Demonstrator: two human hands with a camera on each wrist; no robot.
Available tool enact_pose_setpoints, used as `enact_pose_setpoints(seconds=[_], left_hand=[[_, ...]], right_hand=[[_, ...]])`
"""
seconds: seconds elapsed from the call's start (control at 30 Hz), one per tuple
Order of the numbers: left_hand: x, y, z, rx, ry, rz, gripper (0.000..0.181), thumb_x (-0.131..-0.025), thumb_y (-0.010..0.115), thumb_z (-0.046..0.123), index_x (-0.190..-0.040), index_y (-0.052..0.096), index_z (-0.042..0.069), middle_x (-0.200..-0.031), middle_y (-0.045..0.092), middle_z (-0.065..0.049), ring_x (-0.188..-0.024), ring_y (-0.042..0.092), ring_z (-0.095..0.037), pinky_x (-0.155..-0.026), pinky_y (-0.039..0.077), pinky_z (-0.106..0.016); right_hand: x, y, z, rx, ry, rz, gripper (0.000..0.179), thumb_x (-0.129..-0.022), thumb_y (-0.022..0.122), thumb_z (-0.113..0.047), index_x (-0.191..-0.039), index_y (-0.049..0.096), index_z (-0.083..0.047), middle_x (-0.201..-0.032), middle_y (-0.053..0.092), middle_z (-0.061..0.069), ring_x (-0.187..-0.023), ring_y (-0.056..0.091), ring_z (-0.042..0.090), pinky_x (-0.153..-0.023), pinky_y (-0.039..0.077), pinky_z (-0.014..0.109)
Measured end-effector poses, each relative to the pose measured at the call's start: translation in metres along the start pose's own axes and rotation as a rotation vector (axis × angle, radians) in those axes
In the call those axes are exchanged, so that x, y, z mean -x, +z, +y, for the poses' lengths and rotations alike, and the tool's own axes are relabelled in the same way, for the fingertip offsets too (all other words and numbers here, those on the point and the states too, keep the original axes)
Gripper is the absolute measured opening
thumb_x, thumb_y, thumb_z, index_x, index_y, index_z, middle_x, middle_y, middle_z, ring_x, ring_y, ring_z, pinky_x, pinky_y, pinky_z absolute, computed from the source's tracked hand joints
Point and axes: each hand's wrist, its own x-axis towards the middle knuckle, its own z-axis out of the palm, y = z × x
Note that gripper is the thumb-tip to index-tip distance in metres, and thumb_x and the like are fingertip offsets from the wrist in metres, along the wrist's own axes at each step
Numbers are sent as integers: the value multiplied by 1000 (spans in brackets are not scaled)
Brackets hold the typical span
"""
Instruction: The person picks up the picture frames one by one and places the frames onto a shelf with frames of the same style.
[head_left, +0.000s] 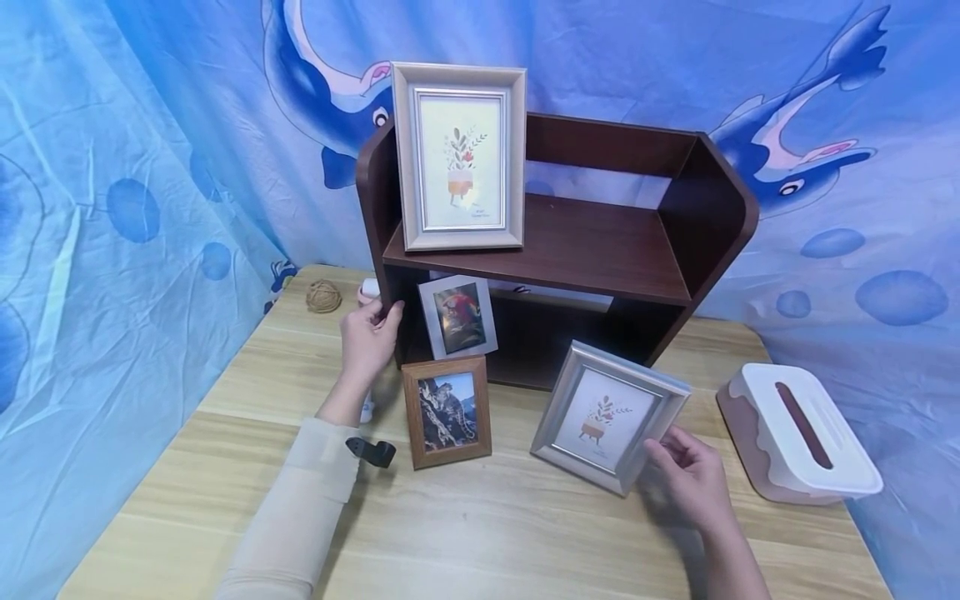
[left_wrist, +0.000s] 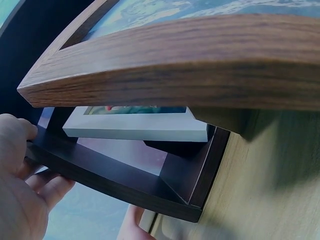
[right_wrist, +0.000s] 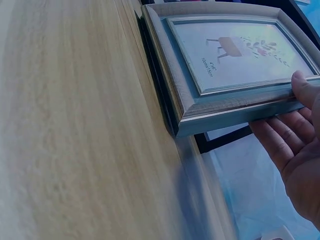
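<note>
My left hand point(head_left: 369, 337) grips the left side panel of a dark brown two-tier shelf point(head_left: 600, 250); in the left wrist view the thumb and fingers point(left_wrist: 56, 190) lie on either side of the panel's edge. With thumb on the front and fingers behind, my right hand point(head_left: 693, 479) holds the right edge of a silver picture frame point(head_left: 555, 408), tilted in front of the shelf. Its print shows a potted plant. A wooden picture frame point(head_left: 415, 417) with a leopard picture stands near my left forearm. Behind it, a white picture frame point(head_left: 487, 321) with a parrot picture leans in the lower tier.
A larger pale picture frame point(head_left: 459, 240) stands on the upper tier at left. A tissue box point(head_left: 847, 442) with a white lid sits at the table's right. A ball of twine point(head_left: 323, 297) lies at the back left. Blue dolphin-print cloth point(head_left: 600, 50) hangs behind.
</note>
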Motion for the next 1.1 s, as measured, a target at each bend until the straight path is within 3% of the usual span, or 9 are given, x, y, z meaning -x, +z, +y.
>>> enact_pose_setpoints(seconds=[0.3,0.4,0.6,0.8,1.1], left_hand=[[-1,0,-1,-6,31,0,19,-94,70,12,-89,76,-6,-83,74,-23,-75,71,-30,-62,47,-4],[-2,0,-1,-13,38,-2,20,-94,71,13,-88,76,-5,-82,74,-22,-74,70,-28,-62,47,-4],[-2,0,0,-19,41,-6,20,-94,70,13,-86,75,-5,-81,74,-22,-74,70,-29,-62,47,-5],[-1,0,1,-25,43,0,20,-94,71,13,-86,75,-5,-82,74,-21,-75,71,-30,-63,47,-5],[0,-1,1,-23,30,-9,19,-94,70,12,-89,75,-6,-85,74,-23,-76,72,-30,-63,47,-4]], right_hand=[[-1,-3,-8,-30,1,-16,27,-92,65,11,-117,62,19,-94,73,-19,-80,72,0,-69,58,18],[-2,-6,-12,-88,-12,-34,27,-92,64,14,-117,61,22,-94,75,-15,-79,73,3,-68,59,21],[-5,-15,-27,-268,-89,-67,28,-90,59,22,-117,63,21,-98,77,-3,-82,74,8,-66,60,25],[-11,-25,-48,-343,-163,-71,38,-87,55,28,-115,71,7,-97,78,2,-80,75,10,-62,60,25],[-25,-39,-78,-500,-302,-137,38,-87,50,31,-117,67,15,-97,77,10,-82,75,14,-65,60,23]])
